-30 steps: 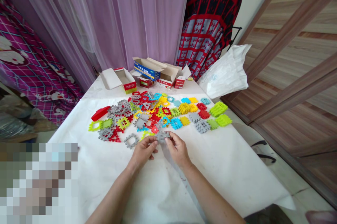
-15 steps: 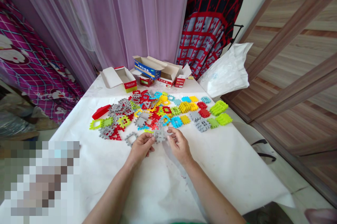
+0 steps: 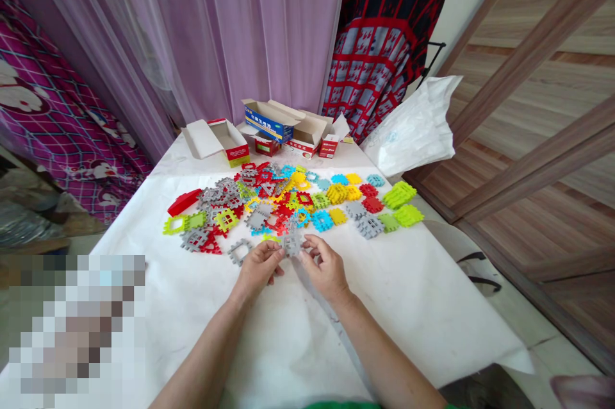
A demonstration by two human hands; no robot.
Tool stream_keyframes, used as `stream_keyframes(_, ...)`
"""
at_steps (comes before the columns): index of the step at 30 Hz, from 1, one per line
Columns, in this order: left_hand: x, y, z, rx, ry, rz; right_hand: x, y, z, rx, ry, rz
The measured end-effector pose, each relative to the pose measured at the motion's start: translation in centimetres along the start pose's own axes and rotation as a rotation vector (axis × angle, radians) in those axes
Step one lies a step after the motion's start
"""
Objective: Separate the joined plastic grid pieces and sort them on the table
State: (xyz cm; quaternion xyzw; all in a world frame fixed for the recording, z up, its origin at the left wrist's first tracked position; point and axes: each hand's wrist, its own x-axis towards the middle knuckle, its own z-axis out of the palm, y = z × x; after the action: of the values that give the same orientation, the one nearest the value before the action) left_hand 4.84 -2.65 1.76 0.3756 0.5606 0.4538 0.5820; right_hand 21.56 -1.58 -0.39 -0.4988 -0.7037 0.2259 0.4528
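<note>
Between my two hands is a grey interlocking building piece (image 3: 291, 244) with a window-like grid and notched edges. My left hand (image 3: 260, 266) pinches its left side between thumb and fingers. On the right side, my right hand (image 3: 325, 268) has thumb and fingertips at the piece's edge. A grey open-frame piece (image 3: 239, 251) lies on the table just left of my left hand. Behind my hands spreads a mixed pile of red, grey, green, yellow and blue pieces (image 3: 259, 220). A light green piece (image 3: 271, 238) shows partly behind my left hand.
Small stacks sorted by colour stand to the right, among them green pieces (image 3: 400, 195), yellow pieces (image 3: 337, 193) and grey pieces (image 3: 369, 226). Opened cardboard boxes (image 3: 269, 124) line the far edge of the white-covered table (image 3: 413, 306). A white bag (image 3: 408, 127) stands at the right corner.
My right hand has shifted slightly left, its thumb and fingers now at the grey piece's edge. The piece has turned a little; my left hand keeps its hold.
</note>
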Motion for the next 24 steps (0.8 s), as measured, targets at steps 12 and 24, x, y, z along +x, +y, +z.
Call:
stream_keyframes(12, 0.1, -0.2, -0.2, 0.054, -0.01, 0.023, 0.0, 0.0, -1.3, -0.137, -0.148, -0.141)
stream_keyframes(24, 0.0, 0.2, -0.2, 0.119, -0.01, 0.013, 2.1, 6.0, -8.3, -0.42, 0.491, -0.051)
